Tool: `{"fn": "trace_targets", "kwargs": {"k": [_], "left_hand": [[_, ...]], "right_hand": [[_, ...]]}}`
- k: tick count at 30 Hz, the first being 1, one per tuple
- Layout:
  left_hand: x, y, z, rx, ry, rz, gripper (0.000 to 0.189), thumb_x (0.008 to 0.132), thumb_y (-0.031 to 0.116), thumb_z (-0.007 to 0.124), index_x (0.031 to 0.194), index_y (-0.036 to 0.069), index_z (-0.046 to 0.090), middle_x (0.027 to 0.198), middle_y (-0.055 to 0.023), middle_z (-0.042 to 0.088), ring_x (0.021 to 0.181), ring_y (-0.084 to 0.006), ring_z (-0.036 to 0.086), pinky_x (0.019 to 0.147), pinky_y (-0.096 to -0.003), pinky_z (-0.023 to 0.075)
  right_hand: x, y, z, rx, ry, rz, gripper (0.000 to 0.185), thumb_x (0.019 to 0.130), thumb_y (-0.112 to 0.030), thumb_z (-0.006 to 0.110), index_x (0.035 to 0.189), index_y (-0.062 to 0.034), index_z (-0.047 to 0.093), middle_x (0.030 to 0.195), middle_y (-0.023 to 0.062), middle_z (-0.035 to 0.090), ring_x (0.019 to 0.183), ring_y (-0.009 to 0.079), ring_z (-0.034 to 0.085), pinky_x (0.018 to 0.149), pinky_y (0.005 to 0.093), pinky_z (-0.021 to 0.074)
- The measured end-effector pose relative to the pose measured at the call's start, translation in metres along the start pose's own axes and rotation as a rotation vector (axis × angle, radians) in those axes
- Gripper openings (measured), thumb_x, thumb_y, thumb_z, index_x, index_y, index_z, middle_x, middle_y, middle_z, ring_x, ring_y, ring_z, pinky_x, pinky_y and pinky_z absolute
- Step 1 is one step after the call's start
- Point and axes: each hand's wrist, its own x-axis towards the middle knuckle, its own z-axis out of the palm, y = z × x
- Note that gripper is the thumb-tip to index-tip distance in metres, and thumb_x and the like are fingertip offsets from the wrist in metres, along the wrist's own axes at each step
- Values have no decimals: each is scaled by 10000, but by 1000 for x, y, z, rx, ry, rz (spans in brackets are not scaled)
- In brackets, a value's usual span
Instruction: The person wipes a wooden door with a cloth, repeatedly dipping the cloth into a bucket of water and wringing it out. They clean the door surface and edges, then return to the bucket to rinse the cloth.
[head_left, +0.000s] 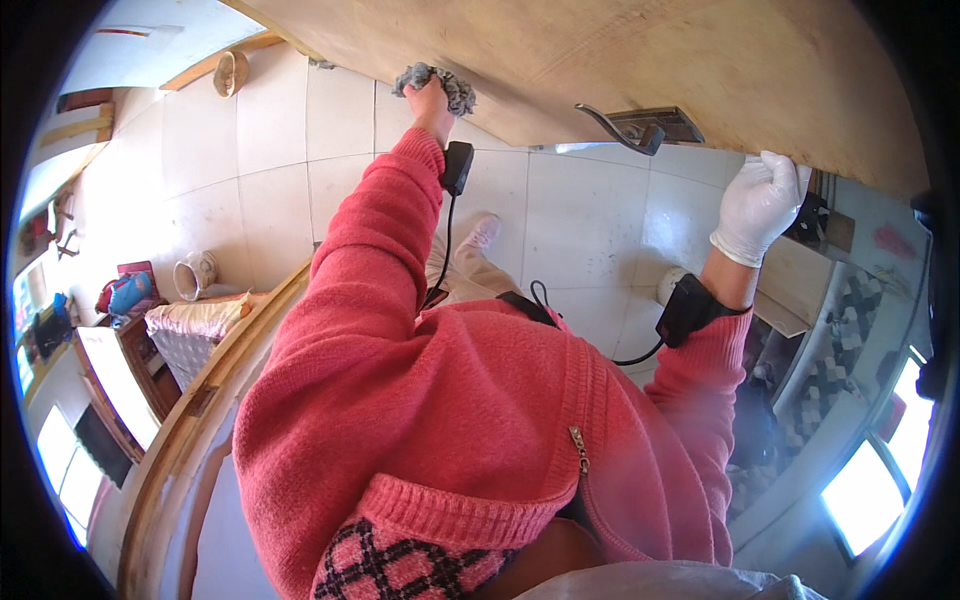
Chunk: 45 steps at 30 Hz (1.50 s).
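A wooden door (675, 60) stretches across the top of the view, its face light brown and stained. My bare left hand (432, 105) grips a crumpled grey cloth (459, 91) against the door's face, toward the left. On the right, my right hand (756, 206) wears a white disposable glove, its fingers curled around the door's edge. Between my hands, a metal lever handle (611, 126) on a dark plate (671, 124) sticks out from the door. The fingertips of my right hand are partly hidden.
White floor tiles (577, 195) lie below, with my shoe (484, 231) on them. A wooden door frame (202, 397) runs close by my left side. Farther left are a basket (230, 73), a pale bucket-like container (196, 274) and a cloth-covered piece of furniture (191, 330). Black cables hang from both wrist devices.
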Motion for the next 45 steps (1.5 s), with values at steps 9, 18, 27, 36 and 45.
{"fn": "trace_targets", "kwargs": {"k": [9, 18, 27, 36, 45], "left_hand": [[-88, -148, 55, 111, -31, -189, 354, 885, 27, 502, 1221, 88, 408, 1115, -107, 565, 988, -220, 555, 825, -400, 476], [-72, -152, 64, -172, 81, -491, 266, 905, 122, 458, 1162, 192, 482, 1050, -83, 574, 885, -255, 585, 664, -462, 508], [192, 40, 11, -166, 3, 228, 328, 822, 164, 606, 1137, 106, 536, 1069, -92, 624, 970, -245, 591, 794, -428, 468], [3, 53, 55, -76, -22, 245, 340, 847, 4, 534, 1167, 66, 436, 1044, -103, 565, 927, -213, 549, 792, -364, 470], [-83, 3, 79, -194, -107, -57, 344, 867, 60, 589, 1180, 72, 448, 1035, -108, 580, 937, -226, 565, 804, -373, 479]], "right_hand": [[-8, -11, -1, 18, 23, 103, 135, 761, 144, 530, 828, 38, 580, 978, 166, 588, 869, 274, 610, 738, 337, 508], [2, -13, 6, 224, 132, 292, 107, 830, 127, 500, 858, 37, 552, 1042, 199, 586, 930, 293, 612, 804, 363, 517], [19, -11, 21, 29, 72, 33, 101, 823, 124, 567, 854, 28, 570, 989, 190, 605, 888, 287, 616, 756, 349, 522], [18, -26, 35, 512, 170, 493, 209, 832, 63, 390, 903, 103, 583, 1077, 196, 561, 984, 258, 578, 840, 316, 513], [13, 4, 25, 394, 76, 304, 204, 809, 38, 426, 929, 80, 586, 1085, 191, 559, 1007, 273, 573, 899, 360, 490]]}}
